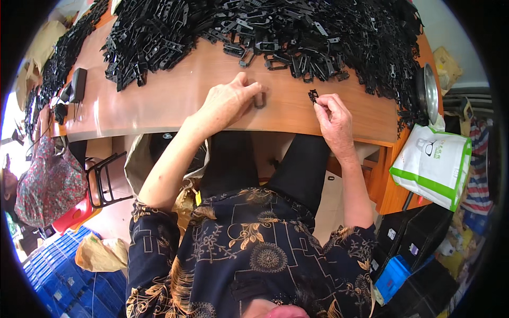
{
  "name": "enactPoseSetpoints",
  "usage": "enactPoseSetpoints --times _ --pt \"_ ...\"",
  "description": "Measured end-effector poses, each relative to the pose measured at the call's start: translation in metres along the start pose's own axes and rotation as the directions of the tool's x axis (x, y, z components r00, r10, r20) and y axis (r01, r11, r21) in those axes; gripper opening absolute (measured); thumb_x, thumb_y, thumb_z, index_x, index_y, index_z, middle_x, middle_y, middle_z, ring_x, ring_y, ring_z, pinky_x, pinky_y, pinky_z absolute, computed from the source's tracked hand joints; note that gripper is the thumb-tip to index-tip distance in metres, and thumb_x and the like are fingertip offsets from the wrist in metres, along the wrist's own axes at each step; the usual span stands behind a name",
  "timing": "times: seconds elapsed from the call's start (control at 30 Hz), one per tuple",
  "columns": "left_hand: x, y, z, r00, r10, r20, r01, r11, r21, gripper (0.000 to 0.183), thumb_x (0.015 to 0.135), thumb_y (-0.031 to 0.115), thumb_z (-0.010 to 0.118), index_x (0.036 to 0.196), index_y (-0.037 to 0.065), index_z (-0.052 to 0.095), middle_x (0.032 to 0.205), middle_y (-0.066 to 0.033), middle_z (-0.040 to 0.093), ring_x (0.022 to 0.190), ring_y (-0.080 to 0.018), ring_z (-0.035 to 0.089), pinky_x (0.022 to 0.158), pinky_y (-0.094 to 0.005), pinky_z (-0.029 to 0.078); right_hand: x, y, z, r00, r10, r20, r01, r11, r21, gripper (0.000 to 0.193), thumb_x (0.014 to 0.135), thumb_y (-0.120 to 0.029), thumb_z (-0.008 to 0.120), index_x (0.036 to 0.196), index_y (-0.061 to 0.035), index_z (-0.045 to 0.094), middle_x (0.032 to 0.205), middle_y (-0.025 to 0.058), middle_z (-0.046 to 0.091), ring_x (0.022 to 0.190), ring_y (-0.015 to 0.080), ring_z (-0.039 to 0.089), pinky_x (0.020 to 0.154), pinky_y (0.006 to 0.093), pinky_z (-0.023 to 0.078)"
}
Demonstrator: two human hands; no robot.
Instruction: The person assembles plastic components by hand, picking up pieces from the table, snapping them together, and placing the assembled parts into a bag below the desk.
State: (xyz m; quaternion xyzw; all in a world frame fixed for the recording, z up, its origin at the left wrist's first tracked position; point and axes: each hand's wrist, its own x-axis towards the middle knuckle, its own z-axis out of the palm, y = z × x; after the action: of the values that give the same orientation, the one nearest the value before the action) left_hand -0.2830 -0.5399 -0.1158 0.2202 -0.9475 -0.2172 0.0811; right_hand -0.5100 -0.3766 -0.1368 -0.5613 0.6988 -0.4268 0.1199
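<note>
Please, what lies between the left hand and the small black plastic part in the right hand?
Head view: beside the left hand, a dark oblong ring; then bare brown wooden tabletop.

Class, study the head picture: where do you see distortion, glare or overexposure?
In the head view, the front edge of the table curves down toward both ends, fisheye distortion; pale glare streaks its left part; the picture's far-left rim partly washes out white; the heaped black parts catch small highlights.
</note>
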Motion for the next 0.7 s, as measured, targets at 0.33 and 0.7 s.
enactPoseSetpoints --times 0.33,0.7 --pt "-0.009 -0.013 0.025 0.98 -0.125 -0.157 0.097 0.98 -0.175 0.031 0.081 0.014 0.072 0.109 0.01 0.06 0.098 -0.0098 0.064 0.09 -0.0313 0.065 0.075 -0.0411 0.052 0.018 -0.048 0.045 0.944 -0.326 0.043 0.328 0.923 -0.202 0.012 0.078 -0.001 0.069 0.087 -0.0059 0.063 0.091 0.0042 0.063 0.084 0.0251 0.059 0.075 0.036 0.049" --pt "-0.009 -0.018 0.029 0.97 -0.138 -0.201 0.092 0.971 -0.222 0.028 0.077 0.016 0.074 0.102 0.01 0.062 0.093 -0.0096 0.063 0.084 -0.0325 0.065 0.073 -0.0421 0.053 0.028 -0.051 0.072 0.908 -0.386 0.164 0.419 0.834 -0.358 0.01 0.079 -0.007 0.069 0.088 -0.0073 0.066 0.094 0.0018 0.063 0.094 0.0222 0.058 0.078 0.0357 0.044"
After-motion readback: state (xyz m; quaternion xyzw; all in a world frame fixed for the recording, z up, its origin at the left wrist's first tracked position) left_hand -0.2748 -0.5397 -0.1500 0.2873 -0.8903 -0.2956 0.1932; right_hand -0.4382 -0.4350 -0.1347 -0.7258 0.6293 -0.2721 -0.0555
